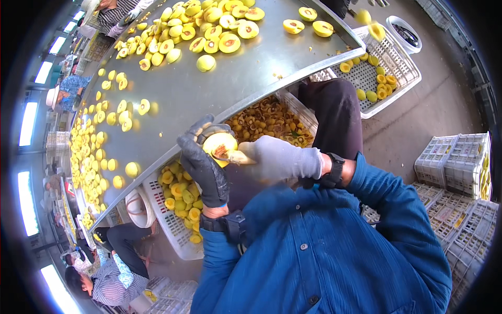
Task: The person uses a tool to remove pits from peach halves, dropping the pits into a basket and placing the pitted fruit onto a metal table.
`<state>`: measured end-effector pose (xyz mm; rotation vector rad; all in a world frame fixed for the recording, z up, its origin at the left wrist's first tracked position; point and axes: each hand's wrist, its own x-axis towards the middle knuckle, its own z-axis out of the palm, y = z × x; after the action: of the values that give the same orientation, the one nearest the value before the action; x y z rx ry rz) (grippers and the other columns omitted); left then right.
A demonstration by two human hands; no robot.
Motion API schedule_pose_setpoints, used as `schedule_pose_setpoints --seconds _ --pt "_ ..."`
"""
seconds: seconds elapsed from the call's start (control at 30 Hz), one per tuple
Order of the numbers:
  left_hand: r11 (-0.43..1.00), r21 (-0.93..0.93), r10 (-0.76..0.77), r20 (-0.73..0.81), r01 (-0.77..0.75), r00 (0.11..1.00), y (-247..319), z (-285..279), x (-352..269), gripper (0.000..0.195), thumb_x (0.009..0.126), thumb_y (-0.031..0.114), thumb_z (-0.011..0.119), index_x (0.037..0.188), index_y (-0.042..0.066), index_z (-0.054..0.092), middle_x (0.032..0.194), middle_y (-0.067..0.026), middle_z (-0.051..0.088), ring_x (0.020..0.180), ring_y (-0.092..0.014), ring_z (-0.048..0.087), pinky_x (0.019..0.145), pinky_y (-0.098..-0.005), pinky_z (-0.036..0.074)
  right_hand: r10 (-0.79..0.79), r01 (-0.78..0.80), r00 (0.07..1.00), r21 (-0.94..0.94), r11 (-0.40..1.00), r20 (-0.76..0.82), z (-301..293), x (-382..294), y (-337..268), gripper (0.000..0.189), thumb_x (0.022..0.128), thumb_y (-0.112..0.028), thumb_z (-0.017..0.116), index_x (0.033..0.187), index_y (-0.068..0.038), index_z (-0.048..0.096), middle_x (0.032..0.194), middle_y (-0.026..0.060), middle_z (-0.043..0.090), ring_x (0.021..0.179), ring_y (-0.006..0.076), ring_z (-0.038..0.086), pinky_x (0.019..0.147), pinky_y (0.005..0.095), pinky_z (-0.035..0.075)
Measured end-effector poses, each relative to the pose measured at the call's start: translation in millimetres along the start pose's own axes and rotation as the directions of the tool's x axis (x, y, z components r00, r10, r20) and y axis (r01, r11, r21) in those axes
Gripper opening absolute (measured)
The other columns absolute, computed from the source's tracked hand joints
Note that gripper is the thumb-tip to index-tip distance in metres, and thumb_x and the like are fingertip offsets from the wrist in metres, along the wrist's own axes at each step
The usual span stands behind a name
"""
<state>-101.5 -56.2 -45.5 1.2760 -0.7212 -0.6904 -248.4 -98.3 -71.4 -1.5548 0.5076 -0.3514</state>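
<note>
My left hand (206, 161), in a dark coated glove, holds a halved yellow peach (219, 146) with its cut face up, just off the near edge of the metal table (188, 98). My right hand (284, 157), in a pale knit glove, is closed around a small pitting tool (235, 157); its metal end is in the brown pit hollow of the fruit. Piled on the table's far part are halved peaches (211, 33), many with pits showing. More halves (88, 153) spread along its left side.
Below the table edge, a white crate (176, 235) holds yellow halves, and another holds brown pit pieces (270, 121). A crate (410, 74) with pitted halves stands at upper right, beside a white bucket (404, 33). Stacked crates (451, 165) stand right. A co-worker (113, 278) sits lower left.
</note>
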Motion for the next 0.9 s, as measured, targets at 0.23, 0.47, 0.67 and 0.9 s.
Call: schedule_pose_setpoints --seconds 0.23,0.47,0.67,0.9 --pt "0.955 -0.267 -0.046 0.303 0.131 0.952 -1 2 2 0.073 0.095 0.065 0.032 0.110 -0.002 0.058 0.072 -0.0158 0.063 0.063 -0.028 0.063 0.061 -0.0367 0.055 0.268 -0.428 0.886 0.442 0.788 0.379 1 -7 -17 0.016 0.084 -0.023 0.066 0.076 -0.010 0.060 0.055 -0.0075 0.042 0.048 0.0028 0.040 0.044 0.0218 0.029" --pt "0.943 -0.329 -0.053 -0.003 0.049 0.999 -25 -10 16 0.071 0.099 0.059 0.030 0.121 -0.004 0.053 0.092 -0.0132 0.064 0.081 -0.024 0.064 0.079 -0.0342 0.054 0.147 -0.170 0.972 0.115 0.979 0.182 -13 6 38 0.026 0.082 -0.020 0.068 0.098 0.000 0.065 0.074 0.0053 0.065 0.071 0.0149 0.061 0.064 0.0314 0.048" --pt "0.974 0.215 0.149 -0.406 -0.064 0.902 -52 -106 3 0.066 0.103 0.051 0.025 0.120 -0.004 0.057 0.106 -0.0132 0.063 0.093 -0.022 0.062 0.086 -0.0326 0.052 0.172 -0.261 0.965 -0.795 0.548 -0.198 -48 -16 97 0.028 0.088 -0.029 0.056 0.094 -0.003 0.052 0.069 0.0221 0.063 0.069 0.0422 0.063 0.064 0.0530 0.049" --pt "0.439 0.897 0.547 -0.220 -0.053 0.808 -64 -230 32 0.031 0.098 0.018 0.050 0.118 -0.005 0.058 0.120 -0.0222 0.060 0.110 -0.036 0.057 0.097 -0.0438 0.042 0.353 -0.331 0.923 -0.778 0.534 -0.150 -54 -25 106 0.032 0.085 -0.033 0.059 0.101 -0.005 0.054 0.074 0.0203 0.065 0.072 0.0413 0.064 0.067 0.0508 0.051"
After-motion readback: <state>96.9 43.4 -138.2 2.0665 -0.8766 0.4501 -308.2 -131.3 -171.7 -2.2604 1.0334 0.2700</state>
